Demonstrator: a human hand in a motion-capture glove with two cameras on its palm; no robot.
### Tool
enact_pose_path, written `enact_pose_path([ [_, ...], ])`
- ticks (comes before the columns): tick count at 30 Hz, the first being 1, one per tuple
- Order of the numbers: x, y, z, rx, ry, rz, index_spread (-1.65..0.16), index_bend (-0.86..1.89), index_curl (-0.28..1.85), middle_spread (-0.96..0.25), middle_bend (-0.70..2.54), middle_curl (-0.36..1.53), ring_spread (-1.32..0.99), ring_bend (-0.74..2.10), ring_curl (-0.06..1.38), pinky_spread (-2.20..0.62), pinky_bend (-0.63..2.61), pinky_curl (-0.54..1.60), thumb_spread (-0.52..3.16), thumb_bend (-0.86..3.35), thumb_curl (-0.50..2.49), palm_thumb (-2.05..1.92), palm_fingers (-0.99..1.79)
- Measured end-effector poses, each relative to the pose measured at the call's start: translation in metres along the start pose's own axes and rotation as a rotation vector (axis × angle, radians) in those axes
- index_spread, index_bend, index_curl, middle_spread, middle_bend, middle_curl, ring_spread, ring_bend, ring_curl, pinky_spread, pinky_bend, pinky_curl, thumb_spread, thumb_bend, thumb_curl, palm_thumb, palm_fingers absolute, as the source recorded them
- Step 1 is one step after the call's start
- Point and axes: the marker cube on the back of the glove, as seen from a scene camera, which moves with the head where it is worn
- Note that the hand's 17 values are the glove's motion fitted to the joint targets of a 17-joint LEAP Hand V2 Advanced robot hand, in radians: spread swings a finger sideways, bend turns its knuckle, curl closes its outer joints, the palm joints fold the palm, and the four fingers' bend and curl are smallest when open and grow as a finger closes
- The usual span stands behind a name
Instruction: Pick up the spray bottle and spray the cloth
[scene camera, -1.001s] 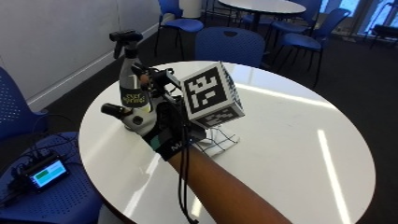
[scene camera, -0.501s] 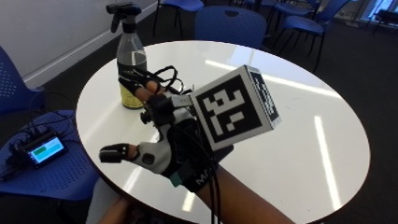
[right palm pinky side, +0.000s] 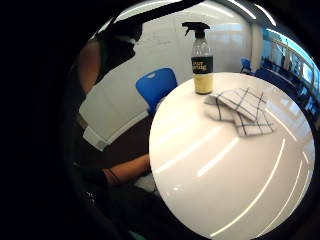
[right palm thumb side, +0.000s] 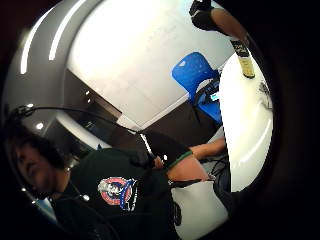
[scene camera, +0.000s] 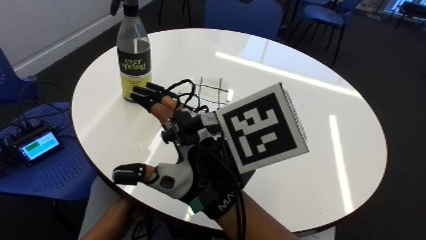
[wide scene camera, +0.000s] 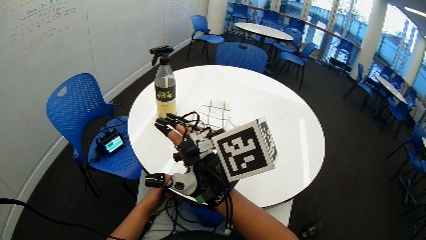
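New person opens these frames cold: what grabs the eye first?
The gloved right hand, raised over the near part of the round white table with fingers spread and holding nothing. Next, the spray bottle standing upright near the table's far edge, yellow liquid in its lower part. Beside it lies a white checked cloth, untouched.

Gloved right hand (scene camera: 174, 150) raised with fingers spread, holding nothing.

The person's right forearm reaches up from the lower edge of the outside view, bare below the black glove's cuff. The hand is seen from its back, fingers (scene camera: 150, 95) extended and pointing away from the person, slightly fanned, fingertips covered in black. The thumb (scene camera: 130, 174) sticks out sideways, well apart from the fingers. In the wide outside view the hand (wide scene camera: 190, 162) shows the same splayed pose, and the person's other arm, bare, lies low near the body.
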Motion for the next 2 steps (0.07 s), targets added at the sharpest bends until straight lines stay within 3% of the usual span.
enact_pose_path([
  [2, 0.0012, -0.0008, 0.0013, -0.002, -0.004, 0.002, -0.41, 0.16, 0.33, -0.05, 0.17, 0.31, -0.04, 0.25, 0.31, 0.22, 0.21, 0.34, 0.98, -0.02, 0.32, 0.44, 0.58],
])
